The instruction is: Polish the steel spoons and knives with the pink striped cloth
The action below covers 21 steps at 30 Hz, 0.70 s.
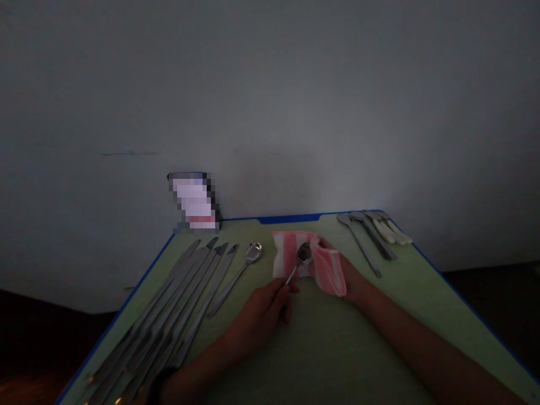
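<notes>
My left hand [270, 306] is closed round the handle of a metal spoon [304, 253], whose bowl points away from me. A pink and white striped cloth [290, 256] lies open behind the bowl. My right hand [346, 275] holds the cloth, with one part folded forward over its fingers, which are mostly hidden. Left of my hands, another spoon [253, 253] rests on the light green table [329, 349], handle towards me. Beside it lie several table knives [198, 281] in a slanted row.
At the right rear are several spoons [363, 236], some with white handles [386, 230]. A phone [194, 199] with a blurred screen leans at the back left. The table has a blue edge [291, 218] and stands against a grey wall [270, 101].
</notes>
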{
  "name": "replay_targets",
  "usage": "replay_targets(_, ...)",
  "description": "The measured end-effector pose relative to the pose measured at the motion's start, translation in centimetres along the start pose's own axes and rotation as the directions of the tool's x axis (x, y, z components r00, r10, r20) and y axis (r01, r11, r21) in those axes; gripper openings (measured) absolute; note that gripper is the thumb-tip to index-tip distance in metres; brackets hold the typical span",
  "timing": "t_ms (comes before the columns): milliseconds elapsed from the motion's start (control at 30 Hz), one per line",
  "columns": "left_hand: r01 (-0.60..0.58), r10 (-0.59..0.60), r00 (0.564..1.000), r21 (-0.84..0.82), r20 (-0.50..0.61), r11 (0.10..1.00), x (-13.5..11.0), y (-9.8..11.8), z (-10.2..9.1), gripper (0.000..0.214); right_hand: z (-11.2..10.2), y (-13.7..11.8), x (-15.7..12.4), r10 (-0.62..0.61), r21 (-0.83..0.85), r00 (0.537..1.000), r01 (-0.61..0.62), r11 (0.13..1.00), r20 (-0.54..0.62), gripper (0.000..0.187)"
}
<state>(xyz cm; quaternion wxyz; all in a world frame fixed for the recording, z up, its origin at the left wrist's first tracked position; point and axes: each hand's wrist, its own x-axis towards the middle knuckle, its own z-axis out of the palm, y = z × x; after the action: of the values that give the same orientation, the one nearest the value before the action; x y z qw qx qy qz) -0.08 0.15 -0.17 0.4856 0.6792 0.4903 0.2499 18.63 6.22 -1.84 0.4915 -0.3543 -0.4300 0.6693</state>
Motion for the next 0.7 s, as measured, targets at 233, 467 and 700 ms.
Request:
replay_targets(233,-0.059,0.056,0.998,0.116,0.036,0.991,-0.32,-0.03,0.24,0.030,0.57,0.05,-0.77,0.022,-0.146,0.998,-0.013,0.989,0.063,0.039)
replay_targets(467,-0.119,0.126,0.992,0.183,-0.029,0.976,-0.67,-0.20,0.28,0.023,0.59,0.69,-0.78,-0.056,-0.302,0.995,0.079,0.950,0.086,0.027)
replay_targets(700,-0.122,0.129,0.991,0.213,-0.021,0.969,-0.72,0.42,-0.13,0.028,0.71,0.81,-0.81,-0.113,-0.394,0.993,0.119,0.912,0.037,0.037)
